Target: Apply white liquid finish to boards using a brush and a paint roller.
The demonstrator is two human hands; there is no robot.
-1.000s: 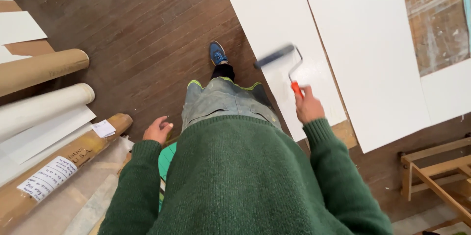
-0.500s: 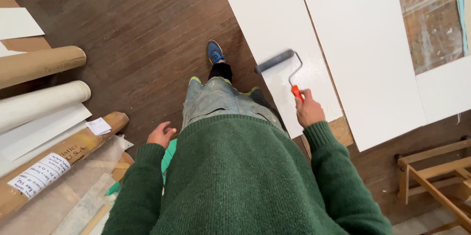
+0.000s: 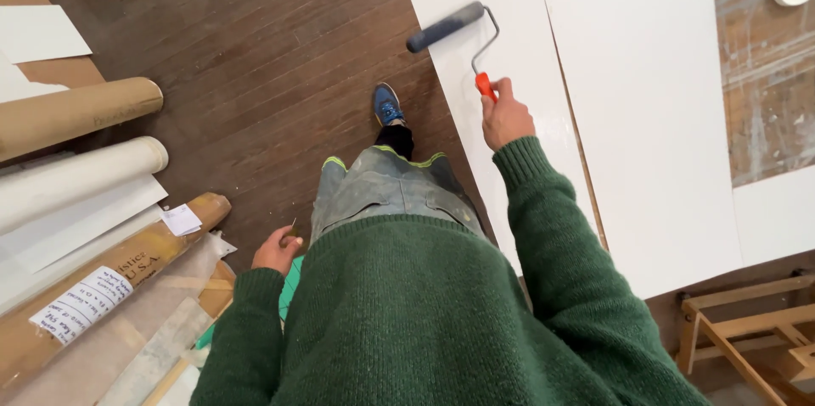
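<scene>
Right hand (image 3: pixel 506 117) wrapped around orange grip of paint roller (image 3: pixel 446 26), fingers pressed tight. Roller sleeve resting on white panel (image 3: pixel 475 100) near far left edge. Light, stiff tool; grip best taken. Left hand (image 3: pixel 277 249) loosely curled at side, possibly pinching something small.

Workshop: white boards (image 3: pixel 645 100), paper rolls (image 3: pixel 76 113).
</scene>
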